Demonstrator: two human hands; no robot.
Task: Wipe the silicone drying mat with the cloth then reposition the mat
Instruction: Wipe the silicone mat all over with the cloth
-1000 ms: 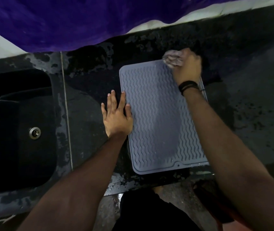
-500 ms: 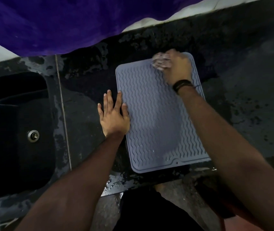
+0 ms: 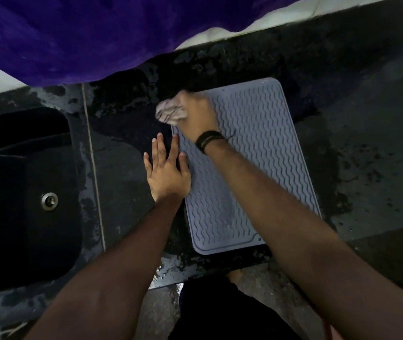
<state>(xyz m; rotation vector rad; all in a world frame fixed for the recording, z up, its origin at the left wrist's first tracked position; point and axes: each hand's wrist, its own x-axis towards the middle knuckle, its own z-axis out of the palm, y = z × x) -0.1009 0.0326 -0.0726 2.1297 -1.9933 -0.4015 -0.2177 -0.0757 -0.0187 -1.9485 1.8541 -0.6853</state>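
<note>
A grey silicone drying mat point(image 3: 264, 153) with a wavy ribbed pattern lies flat on the dark wet countertop point(image 3: 367, 148). My right hand point(image 3: 196, 116) is closed around a crumpled pale cloth point(image 3: 169, 112) and presses it on the mat's far left corner. A dark band circles that wrist. My left hand point(image 3: 167, 169) lies flat with fingers spread, resting on the counter and the mat's left edge. My right forearm hides part of the mat's near right side.
A dark sink point(image 3: 24, 197) with a metal drain point(image 3: 49, 200) sits to the left. A purple fabric point(image 3: 85, 33) hangs over the back of the counter. The counter's front edge point(image 3: 171, 273) runs just below the mat, with floor beneath.
My right hand has slid the cloth leftward along the mat's far edge, from the far right corner to the far left corner. My left hand has stayed pressed at the left edge.
</note>
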